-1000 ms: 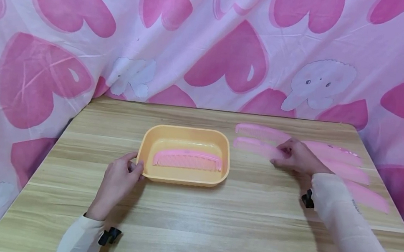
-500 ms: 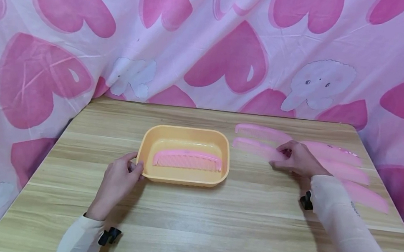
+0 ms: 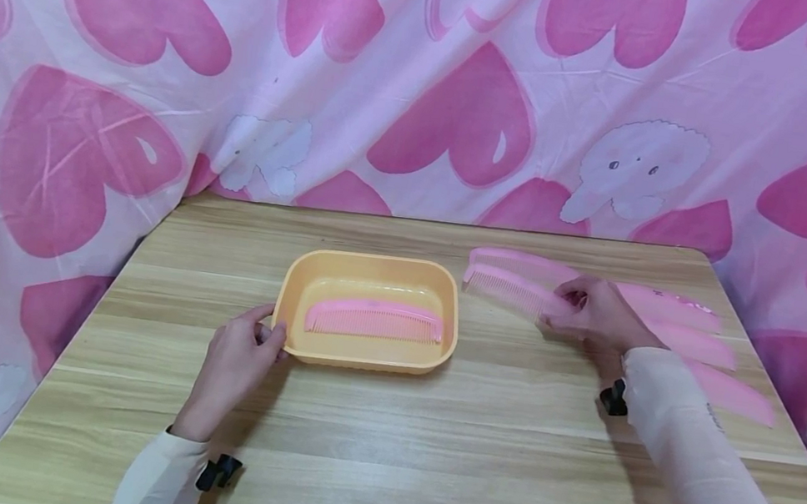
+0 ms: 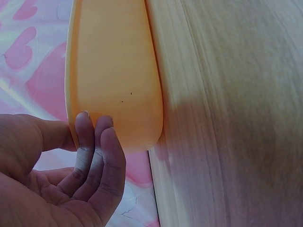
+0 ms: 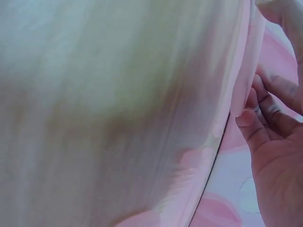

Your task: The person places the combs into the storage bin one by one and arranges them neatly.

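In the head view a yellow-orange plastic tray [image 3: 360, 361] stands mid-table, one pink comb [image 3: 375, 321] lying inside it. My left hand [image 3: 236, 368] pinches the tray's near left corner; the left wrist view shows fingers [image 4: 111, 161] curled against its outer wall. To the tray's right, my right hand [image 3: 601, 317] pinches the right end of another pink comb [image 3: 512, 289], whose teeth face down and whose left end looks lifted off the wood. Just behind it lies a further pink comb [image 3: 523, 261], partly covered. In the right wrist view the fingers [image 5: 258, 130] grip a pink edge.
Three more pink combs lie at the right, partly behind the right hand and sleeve: a far comb [image 3: 669, 306], a middle comb [image 3: 702, 347] and a near comb [image 3: 737, 396]. The wooden table [image 3: 423, 465] ends at a pink heart-patterned cloth [image 3: 458, 116].
The comb in my right hand has tipped up off the table, its left end rising toward the comb behind. My left hand and the tray stay where they were.
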`<state>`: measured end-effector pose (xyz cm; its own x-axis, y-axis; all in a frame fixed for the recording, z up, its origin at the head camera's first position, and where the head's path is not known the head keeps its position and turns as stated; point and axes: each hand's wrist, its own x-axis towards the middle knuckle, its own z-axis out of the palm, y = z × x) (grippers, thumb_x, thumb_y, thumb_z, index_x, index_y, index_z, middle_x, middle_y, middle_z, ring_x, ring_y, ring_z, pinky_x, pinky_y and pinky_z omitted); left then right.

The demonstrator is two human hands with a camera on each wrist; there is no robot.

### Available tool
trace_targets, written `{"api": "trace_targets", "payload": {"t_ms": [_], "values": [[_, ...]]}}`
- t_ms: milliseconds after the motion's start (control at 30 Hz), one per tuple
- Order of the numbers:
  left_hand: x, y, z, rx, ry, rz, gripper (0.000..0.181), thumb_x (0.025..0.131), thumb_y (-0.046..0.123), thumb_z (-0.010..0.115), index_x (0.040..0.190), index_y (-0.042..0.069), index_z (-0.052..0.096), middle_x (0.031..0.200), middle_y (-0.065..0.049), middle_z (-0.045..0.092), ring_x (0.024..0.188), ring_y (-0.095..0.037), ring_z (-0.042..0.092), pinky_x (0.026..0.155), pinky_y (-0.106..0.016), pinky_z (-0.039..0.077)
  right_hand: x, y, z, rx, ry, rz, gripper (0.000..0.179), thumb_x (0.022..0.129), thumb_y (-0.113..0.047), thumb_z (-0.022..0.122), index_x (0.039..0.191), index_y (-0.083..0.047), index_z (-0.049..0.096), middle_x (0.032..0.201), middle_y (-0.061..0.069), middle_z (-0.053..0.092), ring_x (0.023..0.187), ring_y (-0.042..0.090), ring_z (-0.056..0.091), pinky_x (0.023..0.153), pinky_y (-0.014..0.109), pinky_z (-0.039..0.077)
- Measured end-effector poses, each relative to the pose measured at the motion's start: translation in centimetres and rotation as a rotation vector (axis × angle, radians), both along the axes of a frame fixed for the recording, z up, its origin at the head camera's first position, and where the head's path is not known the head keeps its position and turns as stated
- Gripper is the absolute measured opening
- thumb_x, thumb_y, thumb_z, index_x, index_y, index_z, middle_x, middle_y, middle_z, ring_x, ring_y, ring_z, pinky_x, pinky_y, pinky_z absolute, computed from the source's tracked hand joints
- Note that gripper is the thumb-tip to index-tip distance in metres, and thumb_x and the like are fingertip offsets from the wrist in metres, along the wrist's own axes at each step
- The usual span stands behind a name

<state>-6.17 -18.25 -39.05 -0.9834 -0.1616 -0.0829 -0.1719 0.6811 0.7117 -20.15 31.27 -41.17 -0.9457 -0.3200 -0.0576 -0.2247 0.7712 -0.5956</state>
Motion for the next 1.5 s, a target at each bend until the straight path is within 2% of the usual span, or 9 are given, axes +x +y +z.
{"api": "trace_targets", "payload": {"t_ms": [100, 333, 467, 733, 900, 1100, 1200, 1367, 1500], "values": [[0.0, 0.0, 0.0, 0.001, 0.001, -0.001, 0.043, 0.100, 0.017, 0.057, 0.139, -0.003, 0.056, 0.072, -0.002, 0.068, 0.061, -0.016, 0.057, 0.051, -0.026, 0.039, 0.0, -0.2, 0.4, -0.010, 0.017, 0.004, 0.054, 0.077, -0.036, 0.089, 0.112, 0.001, 0.071, 0.101, 0.012, 0.067, 0.087, 0.025, 0.054, 0.073, 0.028, 0.047], [0.1, 0.1, 0.1, 0.001, -0.008, 0.002, 0.043, 0.101, 0.017, 0.057, 0.139, -0.003, 0.055, 0.072, -0.002, 0.068, 0.061, -0.016, 0.057, 0.050, -0.026, 0.038, -0.1, -1.0, 1.3, -0.031, 0.091, 0.032, 0.037, 0.076, -0.028, 0.089, 0.098, -0.003, 0.074, 0.089, 0.008, 0.066, 0.081, 0.023, 0.055, 0.071, 0.026, 0.046], [0.1, 0.0, 0.1, 0.008, -0.012, 0.004, 0.043, 0.101, 0.017, 0.057, 0.139, -0.003, 0.055, 0.072, -0.002, 0.068, 0.062, -0.016, 0.057, 0.050, -0.026, 0.038, 0.0, -1.9, 2.2, -0.025, 0.128, 0.057, 0.032, 0.077, -0.026, 0.088, 0.097, -0.005, 0.075, 0.088, 0.007, 0.067, 0.081, 0.023, 0.056, 0.071, 0.026, 0.046], [0.0, 0.0, 0.0, 0.009, -0.002, 0.003, 0.043, 0.101, 0.017, 0.057, 0.139, -0.003, 0.056, 0.072, -0.002, 0.068, 0.061, -0.016, 0.056, 0.050, -0.026, 0.038, 0.1, -3.9, 4.0, 0.014, 0.136, 0.063, 0.042, 0.076, -0.035, 0.088, 0.101, -0.004, 0.074, 0.093, 0.007, 0.068, 0.084, 0.023, 0.055, 0.072, 0.033, 0.046], [0.0, 0.0, 0.1, 0.009, -0.005, 0.004, 0.043, 0.101, 0.017, 0.057, 0.139, -0.003, 0.056, 0.072, -0.002, 0.068, 0.062, -0.016, 0.057, 0.050, -0.026, 0.039, 0.1, -5.4, 4.9, 0.015, 0.185, 0.090, 0.040, 0.074, -0.032, 0.089, 0.100, -0.005, 0.074, 0.093, 0.007, 0.066, 0.086, 0.022, 0.057, 0.076, 0.038, 0.047], [0.1, 0.0, 0.2, 0.025, -0.023, 0.004, 0.044, 0.101, 0.017, 0.056, 0.140, -0.004, 0.054, 0.074, -0.003, 0.068, 0.063, -0.016, 0.058, 0.050, -0.026, 0.039, -0.1, -7.4, 5.4, -0.013, 0.242, 0.141, 0.043, 0.070, -0.027, 0.090, 0.102, -0.002, 0.074, 0.091, 0.008, 0.067, 0.086, 0.022, 0.059, 0.076, 0.038, 0.048], [0.1, 0.0, 0.2, 0.031, -0.028, 0.004, 0.044, 0.101, 0.017, 0.057, 0.140, -0.004, 0.054, 0.074, -0.003, 0.068, 0.063, -0.016, 0.058, 0.050, -0.026, 0.039, -0.1, -8.6, 5.7, -0.021, 0.243, 0.170, 0.045, 0.069, -0.027, 0.091, 0.102, -0.002, 0.074, 0.093, 0.009, 0.067, 0.086, 0.023, 0.059, 0.077, 0.039, 0.048], [0.0, -0.1, 0.2, 0.030, -0.027, 0.003, 0.043, 0.101, 0.017, 0.057, 0.140, -0.003, 0.055, 0.074, -0.003, 0.068, 0.062, -0.016, 0.056, 0.049, -0.026, 0.038, -0.1, -10.9, 6.0, -0.059, 0.193, 0.207, 0.045, 0.069, -0.024, 0.091, 0.105, -0.003, 0.074, 0.097, 0.008, 0.068, 0.090, 0.023, 0.059, 0.079, 0.040, 0.049], [0.0, -0.1, 0.1, 0.027, -0.019, 0.002, 0.042, 0.101, 0.017, 0.057, 0.139, -0.002, 0.056, 0.073, -0.003, 0.067, 0.061, -0.016, 0.056, 0.049, -0.026, 0.038, -0.1, -12.9, 6.0, -0.097, 0.192, 0.269, 0.045, 0.070, -0.025, 0.091, 0.105, -0.003, 0.075, 0.097, 0.006, 0.070, 0.090, 0.022, 0.060, 0.081, 0.039, 0.049]]}}
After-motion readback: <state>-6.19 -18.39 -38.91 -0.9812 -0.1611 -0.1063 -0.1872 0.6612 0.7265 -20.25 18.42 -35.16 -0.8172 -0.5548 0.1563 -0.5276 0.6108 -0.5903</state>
